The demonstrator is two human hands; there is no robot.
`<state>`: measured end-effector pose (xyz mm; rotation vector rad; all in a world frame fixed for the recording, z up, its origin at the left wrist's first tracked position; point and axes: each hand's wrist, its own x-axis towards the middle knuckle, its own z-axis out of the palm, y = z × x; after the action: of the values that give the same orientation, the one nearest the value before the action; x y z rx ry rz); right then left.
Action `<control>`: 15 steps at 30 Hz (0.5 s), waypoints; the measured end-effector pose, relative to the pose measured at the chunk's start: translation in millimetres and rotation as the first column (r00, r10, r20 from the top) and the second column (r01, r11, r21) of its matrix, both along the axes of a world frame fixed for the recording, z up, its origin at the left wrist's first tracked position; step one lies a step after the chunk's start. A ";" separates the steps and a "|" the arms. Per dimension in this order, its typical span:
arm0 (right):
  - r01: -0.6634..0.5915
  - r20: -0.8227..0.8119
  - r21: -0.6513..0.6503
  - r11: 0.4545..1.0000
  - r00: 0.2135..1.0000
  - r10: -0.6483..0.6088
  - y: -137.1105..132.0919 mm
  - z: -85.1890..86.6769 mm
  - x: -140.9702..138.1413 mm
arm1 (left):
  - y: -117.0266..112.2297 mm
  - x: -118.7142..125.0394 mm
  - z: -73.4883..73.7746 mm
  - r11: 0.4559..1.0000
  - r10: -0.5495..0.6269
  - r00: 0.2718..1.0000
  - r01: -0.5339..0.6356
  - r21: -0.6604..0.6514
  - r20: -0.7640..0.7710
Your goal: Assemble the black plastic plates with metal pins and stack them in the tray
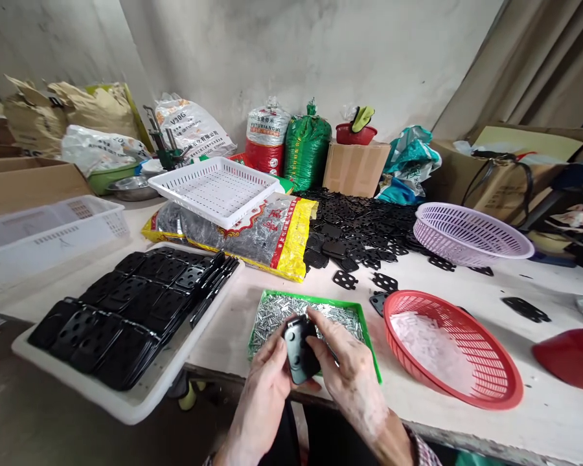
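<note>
black plate (298, 353) at lower centre of the frame, gripped between left hand (265, 395) and right hand (352, 382), directly over the green tray (370, 343) of silver fasteners (291, 317). fingers (323, 320) of both hands curl round the plate's edges, pinching it from either side. these cover part of its face, so its full outline and any holes cannot be made out. red basket (495, 388) lies to the right; stacked black plates (126, 317) sit in white tray (78, 385) at lower left.
</note>
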<state>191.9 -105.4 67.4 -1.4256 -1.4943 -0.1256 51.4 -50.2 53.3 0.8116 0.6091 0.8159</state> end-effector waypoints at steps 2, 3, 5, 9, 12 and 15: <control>-0.002 -0.010 -0.005 1.000 1.000 0.002 0.4 -0.3 -0.3 | -0.6 -0.7 2.0 0.990 -0.108 0.983 0.120 -0.069 0.149; -0.006 -0.012 -0.007 1.000 1.000 0.006 0.5 -0.1 -0.5 | -1.0 -1.0 2.0 0.985 -0.137 0.972 0.155 -0.079 0.192; -0.026 -0.002 -0.009 1.000 1.000 0.026 0.7 0.1 -1.6 | -2.0 -1.0 0.5 0.980 -0.171 0.958 0.189 -0.059 0.231; -0.085 0.068 -0.035 0.996 0.994 0.087 1.0 -1.9 -5.7 | -2.9 0.3 -2.9 0.984 -0.174 0.966 0.176 0.005 0.194; -0.072 0.082 -0.078 0.994 0.993 0.079 2.3 -4.0 -3.5 | -1.3 -1.2 -3.4 0.995 -0.087 0.991 0.082 0.051 0.103; 0.034 0.054 -0.163 0.986 0.998 -0.026 5.8 -4.4 5.5 | 2.5 -5.7 -3.2 0.997 0.008 1.000 -0.005 0.076 -0.029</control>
<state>197.4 -99.6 62.9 -1.5870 -1.5548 -0.0599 45.6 -47.8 50.1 0.8929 0.6097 0.8384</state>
